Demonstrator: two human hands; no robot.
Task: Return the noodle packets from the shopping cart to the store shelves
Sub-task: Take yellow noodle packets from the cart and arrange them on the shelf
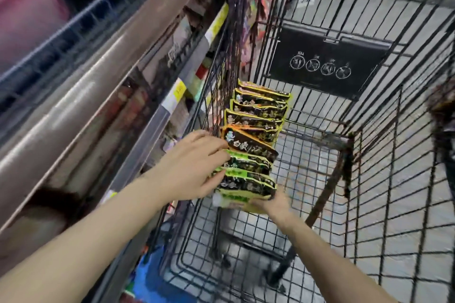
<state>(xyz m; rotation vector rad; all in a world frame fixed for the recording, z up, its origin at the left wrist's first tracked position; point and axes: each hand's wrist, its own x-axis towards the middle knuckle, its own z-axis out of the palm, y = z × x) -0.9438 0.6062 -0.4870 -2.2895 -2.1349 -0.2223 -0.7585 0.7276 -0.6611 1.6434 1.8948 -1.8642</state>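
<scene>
A supermarket aisle with a pale tiled floor runs ahead, grey metal store shelves (81,86) rising along the left, their stock blurred, yellow price tags on the edges. Hard against them stands a black wire shopping cart (369,179), its folded black plastic child-seat flap (327,61) facing the camera.

Inside the cart, a row of black noodle packets with yellow-green borders (258,110) stands on edge against the left wall, running away from the person. The nearest few, one of them an orange-edged packet (248,142), are gathered into a bunch (246,174) between both hands. The left hand (192,167) reaches over the cart's left rim, fingers curled onto the bunch's shelf-side edge and pinching it. The right hand (273,202) comes up from below at the near end, supporting the lowest packet; its fingers are mostly hidden beneath the wrappers, so I cannot tell whether they close on it.

The bunch's long axis follows the cart's length, parallel to the shelf fronts, and the shelves lie directly to its left, just beyond the wire wall. The left hand is the one nearer the shelves, so the lift likely goes up over the rim and leftward, with loose packets liable to slip from the fan.
</scene>
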